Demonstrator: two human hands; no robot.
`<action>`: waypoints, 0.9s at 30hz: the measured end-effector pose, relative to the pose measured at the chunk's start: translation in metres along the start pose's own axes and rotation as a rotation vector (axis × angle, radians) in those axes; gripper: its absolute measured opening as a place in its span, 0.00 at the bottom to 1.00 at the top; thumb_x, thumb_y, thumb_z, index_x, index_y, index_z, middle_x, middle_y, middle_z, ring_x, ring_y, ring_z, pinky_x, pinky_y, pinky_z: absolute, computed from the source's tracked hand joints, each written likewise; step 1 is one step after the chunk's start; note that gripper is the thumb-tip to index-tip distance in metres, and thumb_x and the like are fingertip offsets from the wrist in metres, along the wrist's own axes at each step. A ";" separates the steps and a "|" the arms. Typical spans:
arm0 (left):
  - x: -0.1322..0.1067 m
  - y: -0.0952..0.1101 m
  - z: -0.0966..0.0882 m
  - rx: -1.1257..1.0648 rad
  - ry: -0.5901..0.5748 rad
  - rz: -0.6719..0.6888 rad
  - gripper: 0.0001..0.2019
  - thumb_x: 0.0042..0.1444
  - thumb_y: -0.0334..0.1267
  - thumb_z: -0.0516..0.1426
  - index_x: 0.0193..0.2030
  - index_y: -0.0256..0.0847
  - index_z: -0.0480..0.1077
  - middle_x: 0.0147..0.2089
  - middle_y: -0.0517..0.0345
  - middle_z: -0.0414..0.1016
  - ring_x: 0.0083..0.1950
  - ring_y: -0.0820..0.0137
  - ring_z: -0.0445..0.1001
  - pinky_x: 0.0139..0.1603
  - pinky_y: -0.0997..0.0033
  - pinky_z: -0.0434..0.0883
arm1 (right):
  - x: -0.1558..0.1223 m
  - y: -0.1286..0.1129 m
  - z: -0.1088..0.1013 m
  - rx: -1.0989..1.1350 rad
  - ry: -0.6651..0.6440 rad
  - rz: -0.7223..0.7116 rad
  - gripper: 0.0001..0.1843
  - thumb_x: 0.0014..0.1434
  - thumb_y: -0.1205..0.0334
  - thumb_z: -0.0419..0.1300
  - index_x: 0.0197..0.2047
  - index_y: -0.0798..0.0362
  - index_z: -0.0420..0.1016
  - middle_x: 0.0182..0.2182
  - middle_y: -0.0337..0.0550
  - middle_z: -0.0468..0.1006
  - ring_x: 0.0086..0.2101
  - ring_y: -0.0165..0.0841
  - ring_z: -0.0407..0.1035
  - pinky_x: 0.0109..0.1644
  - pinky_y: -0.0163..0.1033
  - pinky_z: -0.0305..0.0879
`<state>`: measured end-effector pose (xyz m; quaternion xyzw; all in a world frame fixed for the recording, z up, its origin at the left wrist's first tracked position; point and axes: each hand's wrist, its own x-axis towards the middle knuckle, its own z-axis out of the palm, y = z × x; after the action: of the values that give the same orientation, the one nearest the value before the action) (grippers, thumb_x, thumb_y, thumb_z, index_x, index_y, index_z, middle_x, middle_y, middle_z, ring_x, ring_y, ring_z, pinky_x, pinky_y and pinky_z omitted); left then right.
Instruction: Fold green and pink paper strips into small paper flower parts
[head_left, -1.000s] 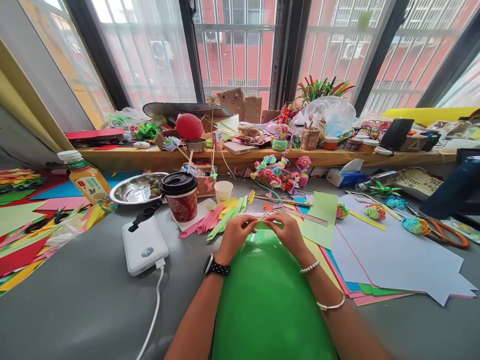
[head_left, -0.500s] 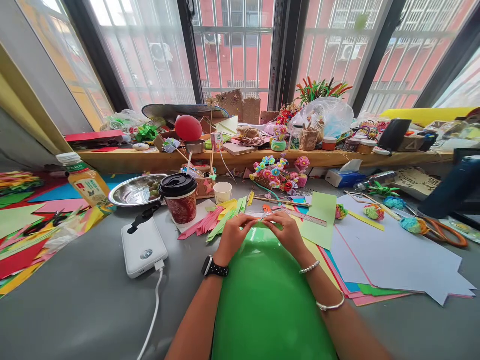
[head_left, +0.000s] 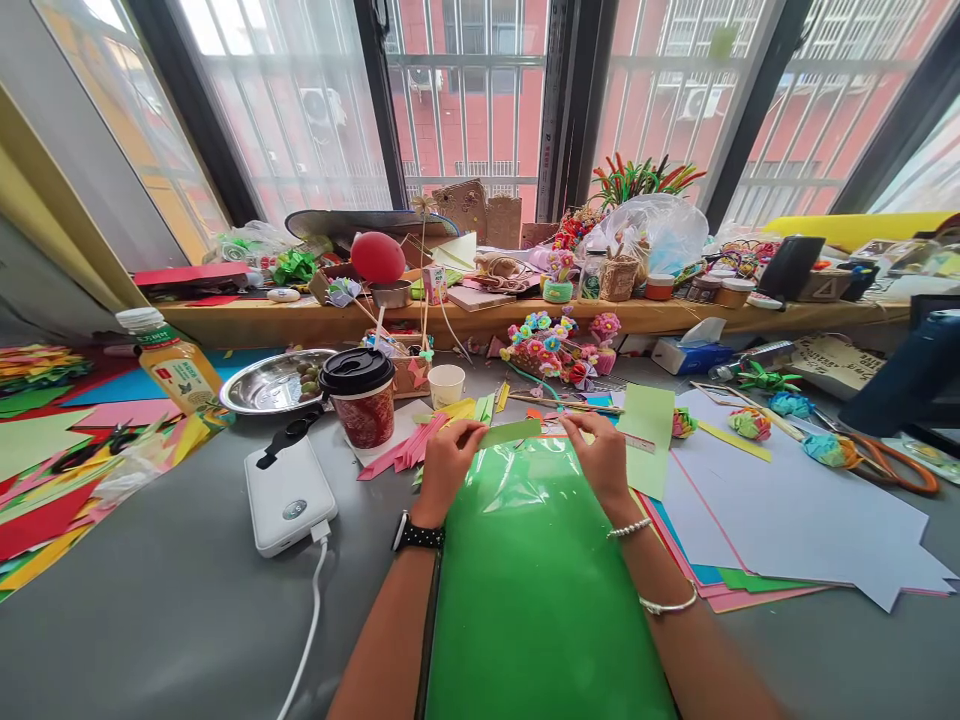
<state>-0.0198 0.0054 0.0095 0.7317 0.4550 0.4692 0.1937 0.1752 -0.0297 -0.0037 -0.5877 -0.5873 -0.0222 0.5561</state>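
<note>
- We hold the narrow light green paper strip [head_left: 511, 432] in the left hand [head_left: 448, 465], its fingers pinched on the strip's left end.
- We note that the strip lies between the two hands, extending to the right over the far edge of the glossy green sheet [head_left: 540, 600].
- We locate the right hand [head_left: 604, 455] just beyond the strip's free end, apart from it. Its fingers are bent toward the thumb; we cannot tell whether they grasp anything.
- We find the folded pink paper strips [head_left: 409, 448] left of the left hand, on the grey bench [head_left: 180, 620].
- We identify the red paper cup with a black lid [head_left: 364, 415] behind the white rectangular power bank [head_left: 289, 495].
- We see the flat pale green paper sheet [head_left: 646, 430] right of the right hand.
</note>
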 end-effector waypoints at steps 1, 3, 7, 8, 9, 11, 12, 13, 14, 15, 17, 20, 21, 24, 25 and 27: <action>0.000 0.000 0.000 -0.013 -0.016 0.000 0.08 0.49 0.39 0.54 0.28 0.39 0.71 0.28 0.57 0.75 0.30 0.69 0.71 0.32 0.72 0.66 | 0.000 -0.002 0.000 0.025 -0.013 -0.029 0.09 0.54 0.59 0.54 0.32 0.54 0.74 0.30 0.46 0.77 0.35 0.38 0.68 0.41 0.43 0.63; -0.001 0.001 0.002 -0.058 -0.077 0.002 0.08 0.48 0.40 0.54 0.28 0.39 0.72 0.28 0.57 0.75 0.30 0.69 0.70 0.32 0.72 0.66 | -0.002 -0.007 0.001 0.070 -0.095 -0.106 0.09 0.53 0.58 0.56 0.34 0.52 0.74 0.33 0.46 0.76 0.38 0.38 0.67 0.44 0.44 0.61; -0.002 0.003 0.007 -0.244 -0.168 -0.072 0.09 0.47 0.41 0.56 0.28 0.38 0.72 0.29 0.56 0.74 0.31 0.69 0.70 0.32 0.72 0.67 | -0.005 -0.012 0.006 0.194 -0.297 -0.021 0.09 0.50 0.55 0.58 0.31 0.51 0.75 0.30 0.44 0.77 0.35 0.38 0.68 0.41 0.43 0.62; -0.002 0.004 0.008 -0.318 -0.174 -0.109 0.10 0.46 0.42 0.56 0.30 0.37 0.72 0.29 0.56 0.74 0.31 0.70 0.70 0.32 0.72 0.67 | -0.006 -0.012 0.007 0.244 -0.342 0.049 0.10 0.50 0.54 0.57 0.29 0.51 0.75 0.28 0.43 0.77 0.33 0.37 0.68 0.38 0.42 0.63; -0.002 0.005 0.008 -0.403 -0.175 -0.145 0.12 0.46 0.42 0.57 0.34 0.37 0.72 0.30 0.56 0.74 0.31 0.70 0.70 0.32 0.72 0.68 | -0.006 -0.011 0.008 0.302 -0.379 0.128 0.11 0.50 0.54 0.57 0.27 0.52 0.74 0.26 0.42 0.76 0.31 0.36 0.68 0.35 0.40 0.63; -0.002 0.008 0.008 -0.588 -0.206 -0.199 0.18 0.44 0.41 0.59 0.43 0.37 0.69 0.34 0.56 0.74 0.34 0.70 0.71 0.35 0.71 0.68 | -0.007 -0.011 0.009 0.434 -0.415 0.287 0.12 0.49 0.52 0.58 0.26 0.53 0.74 0.24 0.40 0.75 0.28 0.34 0.68 0.31 0.37 0.62; -0.002 0.010 0.008 -0.674 -0.239 -0.218 0.22 0.42 0.40 0.60 0.47 0.38 0.66 0.36 0.55 0.74 0.36 0.69 0.71 0.37 0.71 0.68 | -0.008 -0.011 0.009 0.501 -0.430 0.359 0.13 0.48 0.52 0.59 0.26 0.53 0.74 0.23 0.39 0.75 0.26 0.32 0.67 0.29 0.35 0.61; -0.002 0.011 0.007 -0.743 -0.281 -0.232 0.25 0.41 0.39 0.61 0.49 0.38 0.65 0.39 0.54 0.74 0.38 0.68 0.71 0.40 0.69 0.68 | -0.008 -0.011 0.010 0.567 -0.449 0.422 0.13 0.47 0.52 0.59 0.26 0.54 0.74 0.22 0.38 0.74 0.25 0.31 0.66 0.27 0.34 0.60; -0.003 0.012 0.007 -0.794 -0.323 -0.245 0.26 0.41 0.39 0.61 0.49 0.38 0.64 0.41 0.52 0.73 0.41 0.67 0.71 0.42 0.68 0.67 | -0.009 -0.012 0.010 0.628 -0.475 0.471 0.13 0.47 0.51 0.59 0.27 0.54 0.74 0.21 0.37 0.73 0.23 0.30 0.65 0.26 0.33 0.59; -0.003 0.013 0.007 -0.829 -0.360 -0.256 0.25 0.40 0.38 0.62 0.49 0.38 0.65 0.42 0.51 0.73 0.43 0.65 0.71 0.44 0.66 0.67 | -0.010 -0.013 0.010 0.680 -0.508 0.506 0.14 0.47 0.51 0.59 0.27 0.54 0.74 0.21 0.37 0.73 0.22 0.28 0.64 0.26 0.32 0.58; -0.004 0.014 0.008 -0.862 -0.402 -0.265 0.22 0.41 0.38 0.62 0.46 0.38 0.67 0.43 0.50 0.73 0.45 0.64 0.70 0.46 0.64 0.66 | -0.011 -0.014 0.010 0.752 -0.583 0.541 0.15 0.47 0.51 0.59 0.27 0.55 0.74 0.20 0.36 0.72 0.21 0.27 0.63 0.25 0.32 0.57; -0.005 0.012 0.009 -0.869 -0.400 -0.253 0.18 0.41 0.39 0.61 0.42 0.37 0.69 0.41 0.51 0.74 0.44 0.64 0.71 0.47 0.65 0.65 | -0.012 -0.019 0.008 0.767 -0.653 0.529 0.15 0.47 0.51 0.59 0.27 0.56 0.74 0.21 0.37 0.72 0.22 0.27 0.63 0.25 0.31 0.57; -0.005 0.012 0.009 -0.859 -0.390 -0.250 0.17 0.42 0.39 0.61 0.41 0.37 0.69 0.40 0.51 0.74 0.43 0.65 0.71 0.46 0.65 0.65 | -0.012 -0.020 0.008 0.755 -0.662 0.511 0.15 0.47 0.51 0.59 0.27 0.56 0.74 0.21 0.37 0.72 0.23 0.27 0.64 0.25 0.31 0.58; -0.005 0.011 0.010 -0.787 -0.333 -0.269 0.17 0.42 0.42 0.61 0.38 0.36 0.70 0.38 0.52 0.75 0.41 0.65 0.71 0.43 0.67 0.66 | -0.012 -0.025 0.007 0.703 -0.685 0.418 0.14 0.44 0.53 0.62 0.31 0.55 0.74 0.28 0.39 0.74 0.28 0.30 0.67 0.31 0.34 0.63; -0.004 0.011 0.010 -0.760 -0.318 -0.280 0.17 0.42 0.43 0.61 0.38 0.36 0.70 0.37 0.52 0.75 0.40 0.66 0.71 0.43 0.67 0.67 | -0.012 -0.027 0.007 0.673 -0.690 0.381 0.15 0.42 0.53 0.63 0.32 0.54 0.74 0.30 0.40 0.75 0.29 0.31 0.68 0.32 0.35 0.64; -0.004 0.011 0.010 -0.727 -0.308 -0.293 0.17 0.41 0.44 0.61 0.37 0.36 0.70 0.35 0.53 0.75 0.38 0.67 0.71 0.41 0.68 0.67 | -0.012 -0.029 0.007 0.608 -0.691 0.321 0.16 0.41 0.54 0.64 0.32 0.54 0.74 0.31 0.41 0.75 0.30 0.32 0.69 0.33 0.36 0.65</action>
<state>-0.0070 -0.0021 0.0102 0.6048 0.3248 0.4518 0.5697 0.1470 -0.0417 0.0038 -0.4548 -0.6193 0.4329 0.4715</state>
